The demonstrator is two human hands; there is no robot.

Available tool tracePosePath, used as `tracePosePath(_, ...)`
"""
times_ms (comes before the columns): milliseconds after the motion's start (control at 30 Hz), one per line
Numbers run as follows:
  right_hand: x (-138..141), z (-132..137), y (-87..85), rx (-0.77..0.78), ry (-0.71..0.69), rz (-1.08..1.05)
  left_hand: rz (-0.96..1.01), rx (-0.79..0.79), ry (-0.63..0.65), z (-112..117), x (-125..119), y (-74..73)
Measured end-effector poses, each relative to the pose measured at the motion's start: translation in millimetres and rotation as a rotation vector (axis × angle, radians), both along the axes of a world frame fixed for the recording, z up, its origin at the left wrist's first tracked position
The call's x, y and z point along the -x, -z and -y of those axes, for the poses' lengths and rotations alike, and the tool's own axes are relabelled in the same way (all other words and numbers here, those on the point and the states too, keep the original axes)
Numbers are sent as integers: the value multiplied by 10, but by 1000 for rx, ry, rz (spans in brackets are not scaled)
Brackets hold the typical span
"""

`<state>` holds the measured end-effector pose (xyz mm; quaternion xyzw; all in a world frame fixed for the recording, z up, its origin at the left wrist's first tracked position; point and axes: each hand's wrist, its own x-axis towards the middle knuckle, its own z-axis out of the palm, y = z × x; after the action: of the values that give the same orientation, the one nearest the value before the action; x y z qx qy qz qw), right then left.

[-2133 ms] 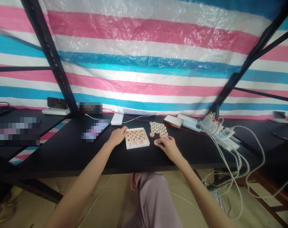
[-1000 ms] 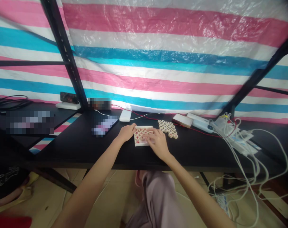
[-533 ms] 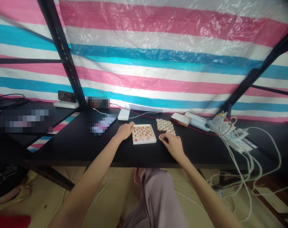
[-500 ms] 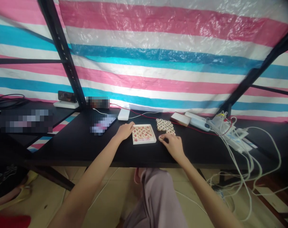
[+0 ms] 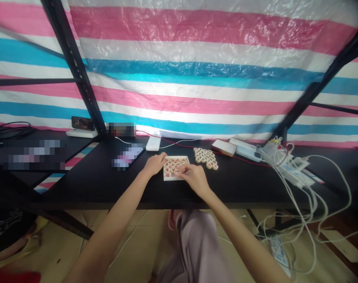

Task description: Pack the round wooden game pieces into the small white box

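Observation:
A shallow white box (image 5: 165,178) lies on the black table, with several round Chinese chess pieces (image 5: 167,169) in it, marked in red characters. My left hand (image 5: 154,164) grips the box at its left rim, near the upper corner. Over the right part of the box is my right hand (image 5: 193,176), its thumb and fingers pinched on a Chinese chess piece that they mostly cover. It hides some of the pieces below. To the right, more pieces (image 5: 205,155) with dark markings lie in a close cluster on the table, with a few red-marked ones at its near end.
Behind the cluster rest a flat box (image 5: 224,147) and a white power bank (image 5: 245,150). Tangled white cables and a power strip (image 5: 294,173) fill the right side. A phone (image 5: 128,156) and a white device (image 5: 153,141) lie left. A person sits at far left.
My right hand has moved left from beside the piece cluster to over the white box, carrying a piece. My left hand stays at the box's left rim.

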<state>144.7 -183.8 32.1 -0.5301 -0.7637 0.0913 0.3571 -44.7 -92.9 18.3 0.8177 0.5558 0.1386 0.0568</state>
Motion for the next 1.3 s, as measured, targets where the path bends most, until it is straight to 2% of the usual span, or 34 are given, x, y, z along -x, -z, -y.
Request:
tracePosePath(167,116,-9,137,-20,70,85,-20,-4,-6,26,-14,-32)
tracePosePath(567,74,77,178,-175,55,243,-25,-10,-9,-31,-3,27)
tracePosePath(667,-46,74,156,-215,108,268,-26,-4,-8,-23,1,14)
tracePosePath(733,-204,45,173,-241,203,292,-26,-3,2,-19,4,5)
tracePosePath(833,-511,-23,262,-254,359,391,-28,0,9,-20,2,-3)
tracePosePath(933,-775,-84,357,-240,429,516,-26,8,1,-29,-5,-4)
tracePosePath(1100,-913,-54,371,-219,421,566,-29,13,-8,-36,-8,-2)
tracePosePath(1300,-832,309,342,-190,348,450,-43,5,-12,-22,-8,-3)
